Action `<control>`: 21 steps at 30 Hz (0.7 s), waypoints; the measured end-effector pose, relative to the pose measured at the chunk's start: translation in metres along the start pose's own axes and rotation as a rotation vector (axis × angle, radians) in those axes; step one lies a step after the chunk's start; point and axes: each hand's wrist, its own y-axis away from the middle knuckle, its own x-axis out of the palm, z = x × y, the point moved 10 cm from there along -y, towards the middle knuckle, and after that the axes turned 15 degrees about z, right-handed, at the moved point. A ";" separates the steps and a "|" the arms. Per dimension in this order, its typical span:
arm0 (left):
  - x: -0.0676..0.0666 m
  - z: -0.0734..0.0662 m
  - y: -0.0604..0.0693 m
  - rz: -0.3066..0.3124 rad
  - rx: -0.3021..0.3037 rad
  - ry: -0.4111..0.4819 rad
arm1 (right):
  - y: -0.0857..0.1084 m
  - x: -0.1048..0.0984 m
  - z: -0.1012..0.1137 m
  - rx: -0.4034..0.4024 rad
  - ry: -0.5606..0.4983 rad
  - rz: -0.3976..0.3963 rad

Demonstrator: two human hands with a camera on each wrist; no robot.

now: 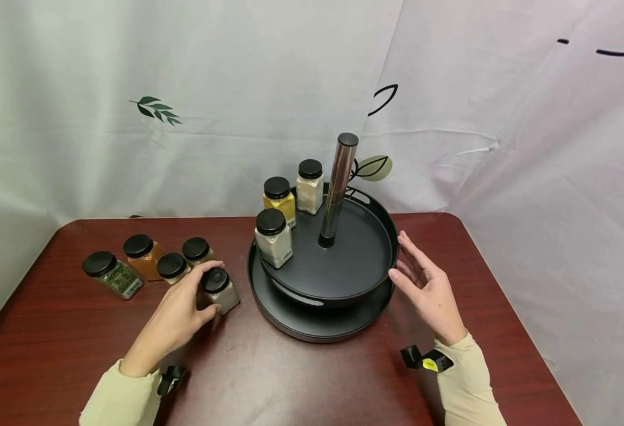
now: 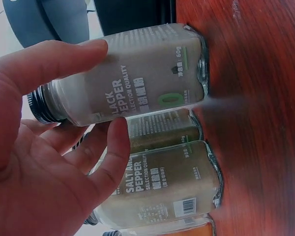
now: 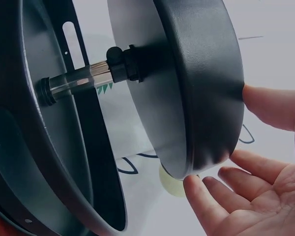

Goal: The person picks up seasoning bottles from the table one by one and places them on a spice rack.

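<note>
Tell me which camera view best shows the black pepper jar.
The left wrist view: the black pepper jar is close, its label partly readable. The head view shows it small, from above; the right wrist view doesn't show it.

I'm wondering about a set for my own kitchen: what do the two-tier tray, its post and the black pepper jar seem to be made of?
Two-tier tray: probably coated metal, perhaps plastic; smooth black with a soft sheen.
Post: clear plastic or glass, see-through and glossy.
Black pepper jar: glass or clear plastic, powder showing through; its shiny black cap looks plastic.
</note>
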 end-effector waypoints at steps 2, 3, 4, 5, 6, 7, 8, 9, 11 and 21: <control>-0.001 0.000 0.000 -0.006 0.001 -0.002 | 0.000 0.000 0.000 0.000 0.002 0.004; -0.001 0.000 0.001 -0.009 0.001 -0.002 | 0.000 0.000 0.000 -0.001 0.003 0.006; -0.001 0.000 0.001 -0.012 0.001 0.000 | 0.000 0.000 0.001 -0.001 0.003 0.009; -0.001 0.000 0.001 -0.014 0.002 0.002 | 0.001 0.001 0.000 -0.001 0.004 0.012; -0.002 0.000 0.001 -0.021 0.008 0.004 | 0.001 0.001 0.000 0.001 0.005 0.015; -0.002 -0.001 0.002 -0.030 0.013 0.002 | 0.001 0.001 0.000 0.002 0.003 0.017; -0.003 -0.001 0.002 -0.037 0.018 0.002 | 0.001 0.001 0.000 0.004 0.001 0.019; -0.003 -0.001 0.002 -0.045 0.025 0.004 | 0.001 0.001 -0.001 0.006 -0.001 0.022; -0.004 0.000 0.003 -0.061 0.034 0.005 | 0.001 0.001 -0.002 0.013 -0.003 0.023; -0.006 0.003 0.005 -0.105 0.019 0.006 | 0.000 0.003 -0.003 0.025 -0.012 0.035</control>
